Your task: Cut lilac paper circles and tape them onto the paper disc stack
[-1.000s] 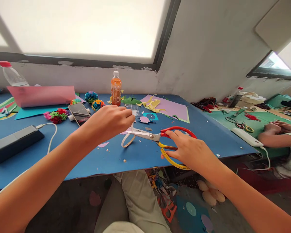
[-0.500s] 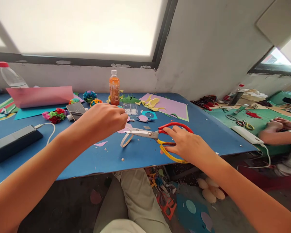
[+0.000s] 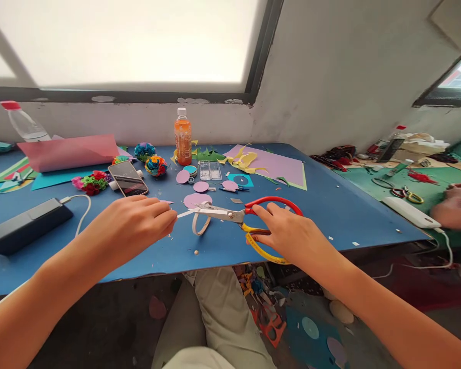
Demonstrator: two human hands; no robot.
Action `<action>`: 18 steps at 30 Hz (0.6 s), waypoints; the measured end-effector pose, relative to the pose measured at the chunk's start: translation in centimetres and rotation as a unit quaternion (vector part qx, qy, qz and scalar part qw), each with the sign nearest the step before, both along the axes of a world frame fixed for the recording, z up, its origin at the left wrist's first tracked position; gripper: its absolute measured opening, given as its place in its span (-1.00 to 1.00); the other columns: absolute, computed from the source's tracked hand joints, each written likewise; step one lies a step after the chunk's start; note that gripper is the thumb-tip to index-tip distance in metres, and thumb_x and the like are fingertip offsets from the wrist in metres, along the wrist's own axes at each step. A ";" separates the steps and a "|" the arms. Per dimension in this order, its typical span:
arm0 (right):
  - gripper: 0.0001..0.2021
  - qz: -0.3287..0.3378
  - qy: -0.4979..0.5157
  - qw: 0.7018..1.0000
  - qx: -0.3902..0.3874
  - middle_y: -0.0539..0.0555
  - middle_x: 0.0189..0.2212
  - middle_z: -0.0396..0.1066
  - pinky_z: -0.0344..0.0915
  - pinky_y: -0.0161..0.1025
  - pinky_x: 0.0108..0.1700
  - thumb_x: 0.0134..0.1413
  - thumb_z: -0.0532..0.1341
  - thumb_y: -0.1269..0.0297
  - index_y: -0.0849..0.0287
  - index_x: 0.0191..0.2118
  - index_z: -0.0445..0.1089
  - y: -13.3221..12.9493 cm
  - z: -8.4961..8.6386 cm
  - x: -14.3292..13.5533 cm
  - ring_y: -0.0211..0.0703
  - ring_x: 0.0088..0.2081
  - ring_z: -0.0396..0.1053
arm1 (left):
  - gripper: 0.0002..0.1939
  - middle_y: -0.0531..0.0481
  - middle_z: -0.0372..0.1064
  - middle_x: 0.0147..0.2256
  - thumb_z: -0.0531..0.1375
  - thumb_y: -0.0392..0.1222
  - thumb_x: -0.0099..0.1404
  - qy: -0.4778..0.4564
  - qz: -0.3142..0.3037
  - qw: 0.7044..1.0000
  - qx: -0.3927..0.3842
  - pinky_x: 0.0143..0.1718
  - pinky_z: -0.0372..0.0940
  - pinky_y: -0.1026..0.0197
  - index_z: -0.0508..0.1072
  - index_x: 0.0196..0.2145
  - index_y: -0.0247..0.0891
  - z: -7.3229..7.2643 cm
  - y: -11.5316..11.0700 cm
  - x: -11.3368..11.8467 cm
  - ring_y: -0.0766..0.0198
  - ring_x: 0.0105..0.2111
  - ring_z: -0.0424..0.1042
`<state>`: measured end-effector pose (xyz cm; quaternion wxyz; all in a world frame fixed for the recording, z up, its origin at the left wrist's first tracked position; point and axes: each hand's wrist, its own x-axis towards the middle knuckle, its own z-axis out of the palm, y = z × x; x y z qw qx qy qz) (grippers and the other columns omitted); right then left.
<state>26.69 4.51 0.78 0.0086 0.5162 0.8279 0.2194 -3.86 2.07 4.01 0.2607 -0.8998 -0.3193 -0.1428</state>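
Note:
My right hand (image 3: 282, 228) grips scissors (image 3: 225, 213) with one red and one yellow handle, blades pointing left above the table. Pinched in the fingers of my left hand (image 3: 142, 218) is the end of a narrow white strip (image 3: 185, 212). That strip runs straight to the scissors' blade tips. Beneath the tips hangs a thin whitish ring, which looks like a narrow roll of tape (image 3: 202, 225). Whether the blades touch the strip, I cannot tell. Several lilac paper circles (image 3: 197, 200) lie just behind the blades.
On the blue table (image 3: 322, 215) stand an orange drink bottle (image 3: 183, 138) and a power bank (image 3: 26, 225). A phone (image 3: 128, 178), paper flowers (image 3: 155, 165) and lilac paper (image 3: 280, 166) lie around. Another person's hand (image 3: 459, 205) rests at a green table on the right.
My left hand has moved left and slightly down, away from the blade tips, drawing out a length of white strip. The scissors have shifted slightly left. The view has turned a little.

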 end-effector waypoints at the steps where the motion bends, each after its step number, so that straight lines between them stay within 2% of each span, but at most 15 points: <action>1: -0.59 0.000 -0.006 1.000 0.003 0.11 -0.35 0.41 0.00 -0.31 -0.56 0.13 0.14 0.07 0.13 0.05 0.27 -0.1 0.0 0.0 -0.11 -0.42 0.38 | -0.66 0.04 0.35 -0.56 -0.07 -0.31 0.34 -0.002 -0.001 1.000 0.000 -0.52 0.18 0.21 0.39 -0.51 -0.22 -0.1 -0.1 0.0 0.31 -0.59 0.30; 7: -0.67 0.004 -0.041 0.999 0.011 0.07 -0.39 0.39 -0.02 -0.29 -0.56 0.14 0.16 0.10 0.16 -0.03 0.31 -0.9 -0.5 0.2 -0.16 -0.44 0.36 | -0.67 0.04 0.39 -0.55 -0.05 -0.32 0.34 0.003 0.001 1.000 -0.010 -0.52 0.20 0.21 0.43 -0.47 -0.26 -1.2 0.1 0.2 0.29 -0.58 0.35; 11: -0.70 0.011 -0.057 0.998 0.021 0.05 -0.41 0.37 -0.03 -0.30 -0.54 0.11 0.21 0.12 0.17 -0.09 0.32 -0.8 -0.9 0.4 -0.17 -0.43 0.35 | -0.68 0.06 0.40 -0.56 -0.04 -0.32 0.35 -0.019 -0.003 1.000 -0.007 -0.52 0.22 0.22 0.45 -0.44 -0.27 -2.5 0.2 0.4 0.30 -0.59 0.37; 14: -0.67 0.026 -0.080 0.996 0.029 0.04 -0.40 0.38 -0.07 -0.28 -0.55 0.08 0.24 0.12 0.17 -0.08 0.32 -0.4 -1.0 0.6 -0.17 -0.45 0.34 | -0.73 0.07 0.42 -0.56 0.01 -0.28 0.36 -0.077 0.012 0.997 -0.019 -0.50 0.23 0.25 0.45 -0.43 -0.26 -4.7 -0.3 0.9 0.30 -0.57 0.40; 18: -0.67 0.078 -0.133 0.987 0.034 0.05 -0.40 0.39 -0.14 -0.26 -0.54 0.02 0.28 0.12 0.16 -0.12 0.33 0.9 -0.5 0.5 -0.15 -0.47 0.33 | -0.80 0.08 0.47 -0.51 0.07 -0.25 0.33 -0.231 0.081 0.967 -0.071 -0.47 0.22 0.30 0.44 -0.42 -0.25 -9.2 -1.9 2.5 0.34 -0.54 0.42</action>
